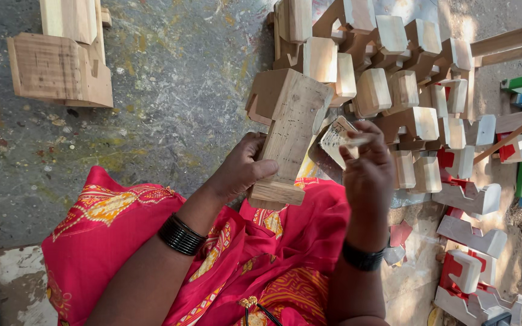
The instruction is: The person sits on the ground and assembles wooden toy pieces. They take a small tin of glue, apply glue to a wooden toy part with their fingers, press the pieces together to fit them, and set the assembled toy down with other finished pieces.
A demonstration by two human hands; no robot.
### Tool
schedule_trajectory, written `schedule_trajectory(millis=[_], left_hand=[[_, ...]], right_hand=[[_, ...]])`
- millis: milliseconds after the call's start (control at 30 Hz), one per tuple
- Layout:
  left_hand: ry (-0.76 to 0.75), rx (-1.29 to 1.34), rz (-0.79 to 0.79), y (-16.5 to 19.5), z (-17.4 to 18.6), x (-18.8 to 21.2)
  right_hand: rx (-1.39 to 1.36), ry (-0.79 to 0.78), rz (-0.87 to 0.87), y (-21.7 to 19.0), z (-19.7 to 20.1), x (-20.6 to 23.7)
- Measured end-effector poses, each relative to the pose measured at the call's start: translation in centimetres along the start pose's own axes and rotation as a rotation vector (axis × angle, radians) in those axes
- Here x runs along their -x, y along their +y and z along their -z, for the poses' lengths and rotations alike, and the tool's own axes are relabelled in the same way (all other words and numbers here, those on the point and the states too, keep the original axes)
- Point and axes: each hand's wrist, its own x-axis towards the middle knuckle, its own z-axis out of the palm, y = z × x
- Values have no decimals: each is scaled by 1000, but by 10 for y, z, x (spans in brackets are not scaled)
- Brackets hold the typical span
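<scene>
Wooden block (288, 130), long axis upright, left hand (240, 172) grip

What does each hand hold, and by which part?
Left hand grips the notched, unpainted wooden block along its lower side edge. Right hand pinches a small pale sheet, likely sandpaper, by its edge.

Raw, unpainted wood block (288, 136): matt, rough-sawn, grain visible. Folded sandpaper (335, 137): gritty, pale, worn. Piled wood pieces (394, 90): bare, matt; some (469, 271) coated red and white. Concrete floor (176, 90): rough, paint-stained. Red garment (110, 229): printed woven cloth. Black bangles (180, 235): glossy.
</scene>
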Motion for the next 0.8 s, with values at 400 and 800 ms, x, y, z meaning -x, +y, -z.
schedule_trajectory(millis=[400,800], left_hand=[[157,-290,-77,7,1,6],[206,-418,-84,15,1,9]], right_hand=[[1130,-81,703,-20,-100,26],[1007,-87,679,-11,-99,23]])
